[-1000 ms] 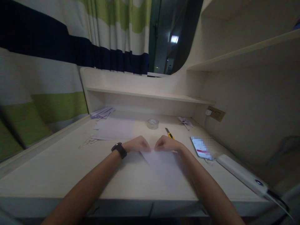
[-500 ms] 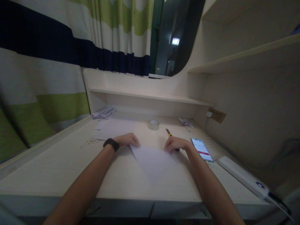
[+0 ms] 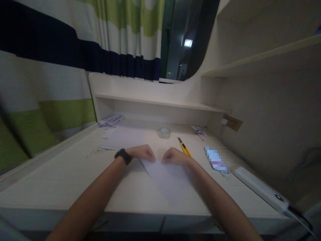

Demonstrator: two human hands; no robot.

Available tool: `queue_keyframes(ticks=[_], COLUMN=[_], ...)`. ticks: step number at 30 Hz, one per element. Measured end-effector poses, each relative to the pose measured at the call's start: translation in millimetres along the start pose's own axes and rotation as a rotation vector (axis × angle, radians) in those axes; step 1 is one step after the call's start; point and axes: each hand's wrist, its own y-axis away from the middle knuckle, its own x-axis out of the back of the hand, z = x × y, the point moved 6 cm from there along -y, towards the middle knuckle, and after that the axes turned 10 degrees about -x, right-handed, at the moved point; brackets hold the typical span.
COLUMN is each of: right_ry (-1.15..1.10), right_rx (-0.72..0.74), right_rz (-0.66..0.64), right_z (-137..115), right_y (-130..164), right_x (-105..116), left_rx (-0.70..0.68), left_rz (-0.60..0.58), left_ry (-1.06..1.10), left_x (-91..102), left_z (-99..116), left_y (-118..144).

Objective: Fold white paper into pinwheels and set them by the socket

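Observation:
A white sheet of paper (image 3: 169, 182) lies on the desk in front of me, one corner pointing towards the front edge. At its far left part, my left hand (image 3: 144, 153) has its fingers closed on the paper edge; a dark watch is on that wrist. Close beside it, my right hand (image 3: 175, 156) is curled with the fingers pressed together on the far edge of the same sheet. The fingertips of both hands are partly hidden. Just beyond my right wrist lies a yellow utility knife (image 3: 185, 148), its blade end pointing away.
A roll of clear tape (image 3: 164, 133) stands beyond my hands. White sheets (image 3: 124, 137) and folded paper strips (image 3: 111, 121) lie back left. A paper pinwheel (image 3: 200, 130), a phone (image 3: 216, 160) and a white power strip (image 3: 260, 189) are on the right.
My right hand has moved left along the paper's far edge, closer to my left hand, which shifted slightly right. The paper's near corner has moved right, and more of the knife shows.

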Motion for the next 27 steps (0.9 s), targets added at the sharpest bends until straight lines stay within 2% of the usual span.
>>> queue_keyframes(ticks=[3,6,11,14,17,21,23,27], right_ry=[-0.018,-0.018,-0.105,-0.147,-0.142,-0.135,-0.140,-0.170], right_rx=[-0.004,-0.016,-0.079,-0.133,-0.166,-0.153,-0.140,-0.078], right_rz=[-0.063,-0.094,-0.145,-0.148,-0.140,-0.093,-0.088,-0.125], right_z=[-0.8,3.9,22.7,34.9,42.7,39.9,34.2,21.2], right_y=[0.7,1.1,10.8,20.6,25.9,21.0,14.9,4.5], right_x=[-3.3,0.3,21.9,38.3,48.1,45.3,36.4,15.9], left_rx=[0.028,0.029,0.139,0.172,0.166,0.097,0.022,-0.112], left_rz=[-0.079,-0.095,-0.092,-0.099,-0.017,0.199,0.194,-0.007], left_ry=[0.006,0.034,0.172,0.196,0.198,0.147,0.064,-0.155], left_x=[-9.0,-12.2,-10.0,-2.0,13.6,28.7,21.2,-13.3], left_z=[3.8,9.2,6.7,0.3,-6.2,0.3,13.0,35.3], left_y=[-0.2,0.0,5.3,13.5,21.1,18.3,9.0,-10.4])
